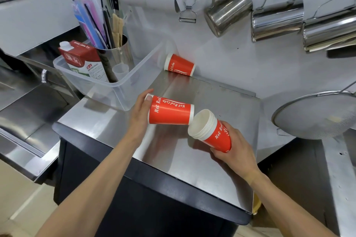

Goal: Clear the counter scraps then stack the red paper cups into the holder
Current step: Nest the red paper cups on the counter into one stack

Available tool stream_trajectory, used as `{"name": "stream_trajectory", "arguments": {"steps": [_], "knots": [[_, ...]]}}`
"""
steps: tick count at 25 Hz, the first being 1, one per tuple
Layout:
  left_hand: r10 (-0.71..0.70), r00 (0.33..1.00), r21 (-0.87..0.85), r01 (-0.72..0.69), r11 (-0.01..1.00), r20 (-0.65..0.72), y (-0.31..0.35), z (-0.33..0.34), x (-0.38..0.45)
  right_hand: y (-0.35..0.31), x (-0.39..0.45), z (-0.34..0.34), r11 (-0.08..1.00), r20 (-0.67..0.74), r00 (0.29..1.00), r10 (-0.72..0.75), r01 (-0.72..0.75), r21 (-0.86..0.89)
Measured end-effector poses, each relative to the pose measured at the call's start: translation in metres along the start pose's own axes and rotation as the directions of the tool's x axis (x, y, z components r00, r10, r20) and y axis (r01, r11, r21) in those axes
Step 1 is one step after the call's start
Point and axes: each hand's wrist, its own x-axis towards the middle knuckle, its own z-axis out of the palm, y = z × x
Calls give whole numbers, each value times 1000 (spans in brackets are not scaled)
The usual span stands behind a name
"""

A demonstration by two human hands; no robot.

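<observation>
My left hand (141, 108) grips a single red paper cup (170, 110) on its side, its narrow base pointing right. That base sits right at the open mouth of a stack of several nested red cups (211, 131), which my right hand (234, 145) holds tilted with the white rims facing up and left. Both are held just above the steel counter (173, 148). A third red cup (179, 65) lies on its side at the back of the counter against the wall. No cup holder is recognisable in view.
A clear plastic bin (123, 81) at the counter's back left holds a red milk carton (82, 59) and a steel canister of straws (115, 52). Steel pitchers (229, 10) and a peeler (187, 13) hang on the wall. A mesh strainer (316, 115) hangs at right.
</observation>
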Motion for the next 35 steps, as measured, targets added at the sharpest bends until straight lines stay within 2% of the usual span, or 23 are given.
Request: {"name": "stream_trajectory", "arguments": {"steps": [4,12,17,35], "knots": [[17,999,59,-19,998,38,5,5,-15,2,1,2,1000,1,1000,-11,11,-13],[52,978,89,-71,993,200,10,25,-30,6,2,2,999,26,999,-45,46,-29],[49,944,201,-120,972,328,7,37,-32,4,4,2,996,43,997,-70,72,-53],[95,898,315,-248,916,430,-7,66,-35,2,4,3,992,38,996,-81,84,-96]]}}
